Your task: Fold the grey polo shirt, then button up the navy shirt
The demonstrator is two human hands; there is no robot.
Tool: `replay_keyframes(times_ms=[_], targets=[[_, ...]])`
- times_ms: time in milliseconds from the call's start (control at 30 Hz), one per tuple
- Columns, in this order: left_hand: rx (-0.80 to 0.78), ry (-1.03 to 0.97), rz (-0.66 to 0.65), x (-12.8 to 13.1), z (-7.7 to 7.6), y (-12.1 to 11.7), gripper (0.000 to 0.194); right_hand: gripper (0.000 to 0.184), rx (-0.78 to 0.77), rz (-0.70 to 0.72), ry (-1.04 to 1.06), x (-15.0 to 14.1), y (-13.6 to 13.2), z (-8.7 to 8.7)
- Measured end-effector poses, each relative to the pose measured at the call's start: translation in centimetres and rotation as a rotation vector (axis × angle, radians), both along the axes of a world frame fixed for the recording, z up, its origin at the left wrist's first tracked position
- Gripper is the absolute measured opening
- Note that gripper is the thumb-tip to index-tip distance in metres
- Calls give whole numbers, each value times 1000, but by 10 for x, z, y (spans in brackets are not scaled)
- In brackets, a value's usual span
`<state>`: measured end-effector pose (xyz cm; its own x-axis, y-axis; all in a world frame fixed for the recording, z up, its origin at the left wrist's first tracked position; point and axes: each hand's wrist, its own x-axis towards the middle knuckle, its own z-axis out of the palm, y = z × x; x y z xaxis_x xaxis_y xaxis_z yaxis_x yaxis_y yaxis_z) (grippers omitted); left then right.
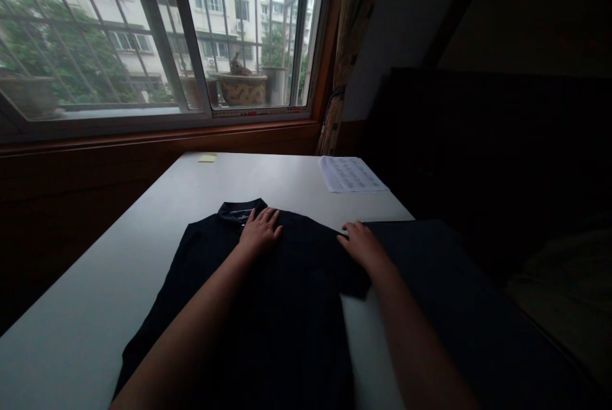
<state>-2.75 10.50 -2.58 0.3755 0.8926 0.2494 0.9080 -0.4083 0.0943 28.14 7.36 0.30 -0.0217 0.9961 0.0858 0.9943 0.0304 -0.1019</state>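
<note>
A dark navy polo shirt [287, 295] lies spread on the white table [129, 257], its collar pointing toward the window. My left hand [261, 229] rests flat on the shirt just beside the collar, fingers spread. Over the short sleeve on the right is my right hand [362, 244], its fingers stretched out and touching the cloth near the sleeve's upper edge. Both forearms cross the lower part of the view, and my left forearm covers some of the shirt's front. The shirt's lower end runs out of view.
A printed sheet of paper [352, 174] lies at the far right corner, and a yellow sticky note pad [207, 158] at the far left. A dark flat item [430, 257] covers the table's right side. Beyond the far edge is a barred window [201, 34].
</note>
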Motion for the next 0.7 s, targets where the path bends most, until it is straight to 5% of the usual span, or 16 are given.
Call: replay_keyframes(times_ms=[133,433,700], targets=[[4,-4,32,-15,1,-4,54,42,-69,-79,-22,4,-2,-1],[36,-33,11,-30,9,-10,48,21,-68,-114,198,8,20,-7],[-26,-28,-477,35,25,-70,36,22,103,-114,432,9,29,-21]])
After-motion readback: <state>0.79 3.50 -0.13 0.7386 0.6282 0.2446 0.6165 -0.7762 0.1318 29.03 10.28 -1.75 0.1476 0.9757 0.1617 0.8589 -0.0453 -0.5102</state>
